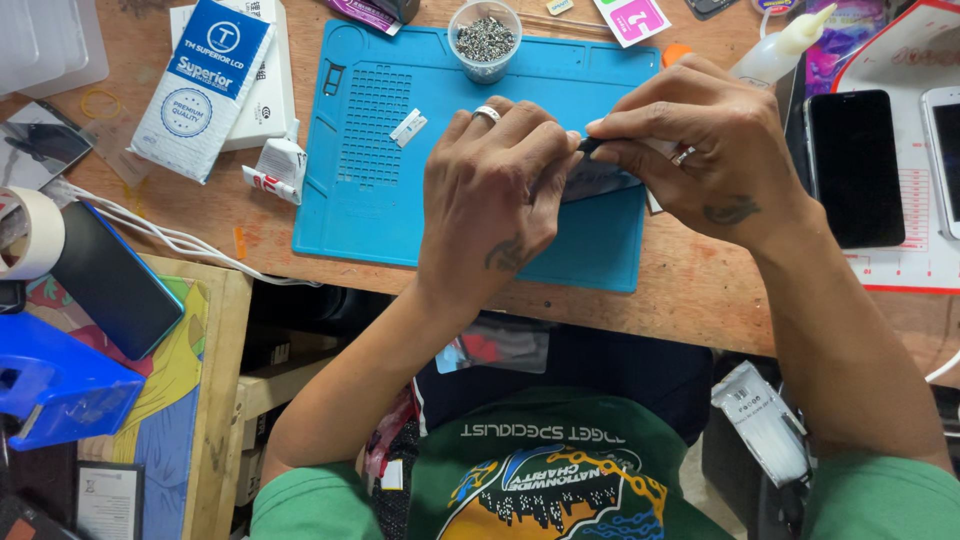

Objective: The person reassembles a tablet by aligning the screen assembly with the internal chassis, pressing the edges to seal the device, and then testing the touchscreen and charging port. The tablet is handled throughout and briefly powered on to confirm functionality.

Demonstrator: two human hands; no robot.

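Green shirt [560,480] with a printed front fills the bottom edge, closest to the lens; both forearms rise from it to the surface.

Grip: left hand [490,200], ring on one finger, curls over a small dark flat part [600,180] and pins it from the left, fingers closed on it. Right hand [700,160] pinches a thin dark tool [590,145] between thumb and forefinger, tip meeting the left fingertips just above the part. Both grips narrow, holding. What kind of part it is cannot be told; the hands hide most of it.

Part sits over the right half of a blue work mat [370,210], near the mat's front right corner.

Surface [690,290]: bare brown wood, scuffed, front edge running just below the mat. A lower wooden ledge [225,400] stands at the left, carrying a blue plastic object [55,385] and a dark phone [115,280].

On the mat: small white strip [408,127] near the middle, and a clear cup of small metal bits [485,38] at its back edge.

Packages: white-and-blue oblong box [200,85] lying tilted at the back left corner, a small white tube [280,168] just beside the mat's left edge, a pink label [632,18] at the back edge, a white squeeze bottle [785,48] to back right. Black phone [855,165] lies face up at the right, on a white red-edged mat [915,265]. Tape roll [28,235] at the far left edge, white cable [170,238] trailing beside it.
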